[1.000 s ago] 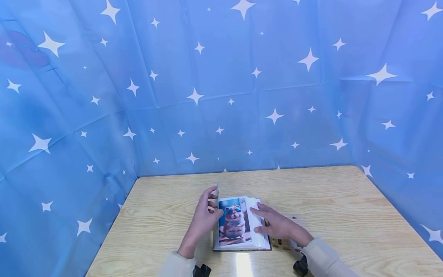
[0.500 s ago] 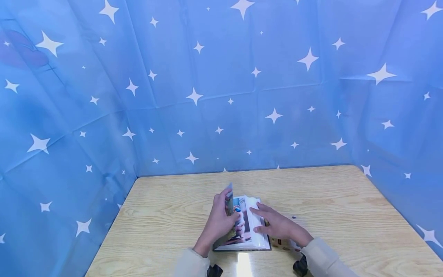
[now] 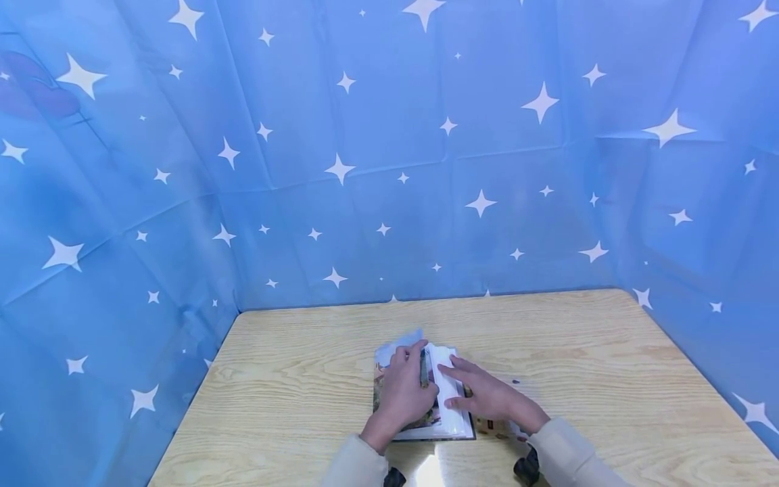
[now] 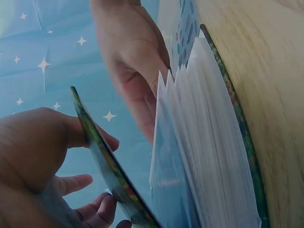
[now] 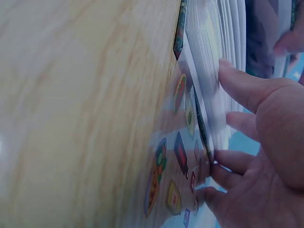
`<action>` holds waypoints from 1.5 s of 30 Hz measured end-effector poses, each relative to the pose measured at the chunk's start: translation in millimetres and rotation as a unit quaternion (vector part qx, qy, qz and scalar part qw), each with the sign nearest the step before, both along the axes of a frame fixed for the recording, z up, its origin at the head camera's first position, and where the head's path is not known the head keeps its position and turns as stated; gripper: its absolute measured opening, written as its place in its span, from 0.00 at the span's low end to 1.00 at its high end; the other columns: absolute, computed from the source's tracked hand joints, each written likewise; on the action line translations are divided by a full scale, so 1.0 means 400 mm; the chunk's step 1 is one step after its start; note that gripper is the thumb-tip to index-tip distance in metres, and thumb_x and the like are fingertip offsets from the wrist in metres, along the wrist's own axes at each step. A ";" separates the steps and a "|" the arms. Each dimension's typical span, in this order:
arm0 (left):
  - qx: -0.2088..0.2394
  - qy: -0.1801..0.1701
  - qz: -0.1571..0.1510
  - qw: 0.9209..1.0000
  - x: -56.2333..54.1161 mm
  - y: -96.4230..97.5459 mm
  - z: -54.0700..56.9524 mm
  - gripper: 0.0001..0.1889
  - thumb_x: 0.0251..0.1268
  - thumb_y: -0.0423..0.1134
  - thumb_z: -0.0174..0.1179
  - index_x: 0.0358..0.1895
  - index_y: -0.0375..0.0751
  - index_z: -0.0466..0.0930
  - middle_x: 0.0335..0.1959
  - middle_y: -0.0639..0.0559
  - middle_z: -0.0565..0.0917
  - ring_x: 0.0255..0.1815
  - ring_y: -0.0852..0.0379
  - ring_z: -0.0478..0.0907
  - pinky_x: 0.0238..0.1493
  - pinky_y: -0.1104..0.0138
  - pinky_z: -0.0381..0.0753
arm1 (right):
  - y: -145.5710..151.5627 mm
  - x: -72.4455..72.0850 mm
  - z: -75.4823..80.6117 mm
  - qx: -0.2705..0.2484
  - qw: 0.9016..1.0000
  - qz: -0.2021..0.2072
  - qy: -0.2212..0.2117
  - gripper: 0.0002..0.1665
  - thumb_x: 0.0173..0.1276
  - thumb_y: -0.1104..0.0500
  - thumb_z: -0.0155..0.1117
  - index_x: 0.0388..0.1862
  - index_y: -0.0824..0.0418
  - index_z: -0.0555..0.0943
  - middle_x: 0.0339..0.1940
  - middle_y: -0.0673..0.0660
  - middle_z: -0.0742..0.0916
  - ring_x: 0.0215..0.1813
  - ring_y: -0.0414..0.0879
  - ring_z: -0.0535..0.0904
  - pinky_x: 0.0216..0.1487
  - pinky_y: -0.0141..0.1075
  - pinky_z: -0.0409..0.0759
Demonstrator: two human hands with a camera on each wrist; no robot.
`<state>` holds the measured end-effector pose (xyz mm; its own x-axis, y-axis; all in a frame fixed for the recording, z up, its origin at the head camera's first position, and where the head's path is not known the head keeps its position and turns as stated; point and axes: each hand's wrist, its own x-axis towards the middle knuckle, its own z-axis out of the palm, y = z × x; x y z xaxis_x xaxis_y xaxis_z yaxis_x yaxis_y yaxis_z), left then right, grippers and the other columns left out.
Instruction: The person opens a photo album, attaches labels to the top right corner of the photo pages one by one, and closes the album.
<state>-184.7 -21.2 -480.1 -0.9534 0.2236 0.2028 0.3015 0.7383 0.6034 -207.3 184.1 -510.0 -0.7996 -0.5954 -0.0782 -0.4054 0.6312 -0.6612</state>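
Note:
A small photo album with a thick block of clear-sleeved pages (image 3: 449,396) lies on the table. Its front cover (image 4: 105,154) is tilted up over the pages, its patterned side showing on the left in the head view. My left hand (image 3: 403,392) holds this cover, thumb on one face and fingers on the other. The right hand (image 3: 483,394) rests on the album's right side, fingers spread. In the right wrist view, its thumb and fingertips touch the page edges (image 5: 204,42). The picture inside is mostly hidden behind the left hand and cover.
A clear sheet of food stickers (image 5: 176,152) lies beside the album, partly under the right forearm. Just beyond that arm is a small dark bit (image 3: 516,381) on the wooden table (image 3: 292,379). A blue star-patterned curtain (image 3: 377,135) surrounds the table's back and sides.
My left hand has swung the album cover from upright at the left over toward the right, covering most of the hamster picture. The right hand has stayed in place.

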 end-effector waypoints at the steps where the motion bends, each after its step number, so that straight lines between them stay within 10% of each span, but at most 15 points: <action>1: -0.002 0.002 -0.001 1.000 0.000 0.002 -0.001 0.38 0.55 0.35 0.66 0.73 0.42 0.65 0.58 0.41 0.72 0.53 0.48 0.71 0.48 0.52 0.75 | 0.000 -0.001 0.000 0.001 1.000 -0.001 -0.002 0.41 0.72 0.45 0.62 0.77 0.62 0.63 0.77 0.74 0.58 0.76 0.72 0.55 0.67 0.66 0.63; 20: -0.064 -0.015 0.019 0.998 0.009 0.031 -0.016 0.37 0.58 0.45 0.67 0.72 0.44 0.66 0.62 0.39 0.71 0.59 0.44 0.67 0.57 0.48 0.69 | 0.000 -0.006 -0.006 0.005 1.000 -0.011 -0.003 0.41 0.71 0.46 0.63 0.77 0.61 0.63 0.77 0.73 0.59 0.75 0.71 0.57 0.68 0.66 0.61; 36: -0.086 -0.036 -0.066 0.993 0.025 -0.007 -0.027 0.32 0.69 0.44 0.58 0.73 0.38 0.63 0.70 0.43 0.72 0.69 0.41 0.67 0.68 0.40 0.62 | 0.011 -0.012 -0.008 -0.022 1.000 0.000 -0.020 0.42 0.71 0.45 0.63 0.77 0.62 0.62 0.78 0.73 0.57 0.76 0.72 0.55 0.68 0.68 0.59; 45: -0.198 -0.054 -0.112 0.972 0.045 -0.022 -0.024 0.37 0.70 0.52 0.56 0.78 0.43 0.56 0.76 0.41 0.62 0.77 0.42 0.57 0.74 0.42 0.54 | 0.018 -0.012 -0.013 -0.030 0.999 -0.007 -0.023 0.42 0.71 0.46 0.63 0.77 0.61 0.62 0.79 0.71 0.57 0.76 0.71 0.54 0.69 0.68 0.58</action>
